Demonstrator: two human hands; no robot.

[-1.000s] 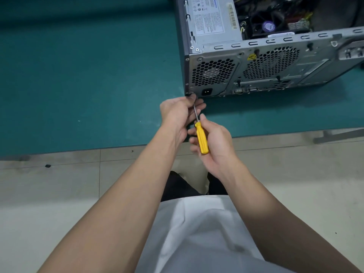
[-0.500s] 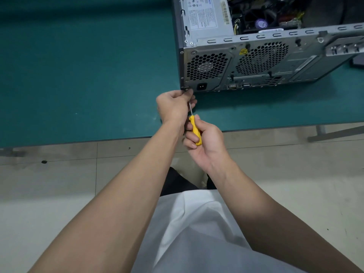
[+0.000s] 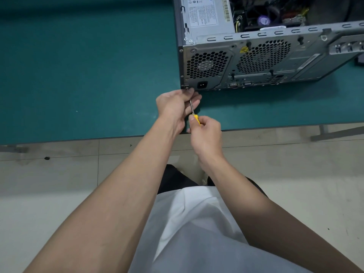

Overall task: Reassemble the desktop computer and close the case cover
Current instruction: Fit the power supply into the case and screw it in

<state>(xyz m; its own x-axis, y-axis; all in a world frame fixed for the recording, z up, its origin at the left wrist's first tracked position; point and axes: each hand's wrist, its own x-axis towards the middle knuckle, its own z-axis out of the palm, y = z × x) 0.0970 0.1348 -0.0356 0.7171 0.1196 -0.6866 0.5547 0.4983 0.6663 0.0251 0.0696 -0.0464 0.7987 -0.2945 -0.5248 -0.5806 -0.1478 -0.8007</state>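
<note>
On the green worktop [image 3: 78, 75], toward the far right, the computer case [image 3: 307, 62] lay on its side. Its rear panel faced the person and its upper side was open, so the power supply [image 3: 206, 14] and a tangle of wiring showed inside. Two honeycomb grilles pierced the rear panel, and the black power socket [image 3: 202, 85] sat low on it near the left corner.

Both hands had met at that lower left corner, close to the worktop's near edge. The left hand [image 3: 173, 105] was curled about the bare metal shaft of a screwdriver [image 3: 191, 106], its fingertips touching the case just left of the socket. I could not make out the screw itself, as the fingers covered the tip. The right hand [image 3: 206, 133], just nearer and to the right, was wrapped round the yellow handle, so only a sliver of yellow showed above the knuckles. The tool sloped away from the person toward the panel.

Below the worktop edge ran a pale tiled floor [image 3: 59, 184], and a white garment [image 3: 197, 233] filled the nearest part of the view between the forearms.
</note>
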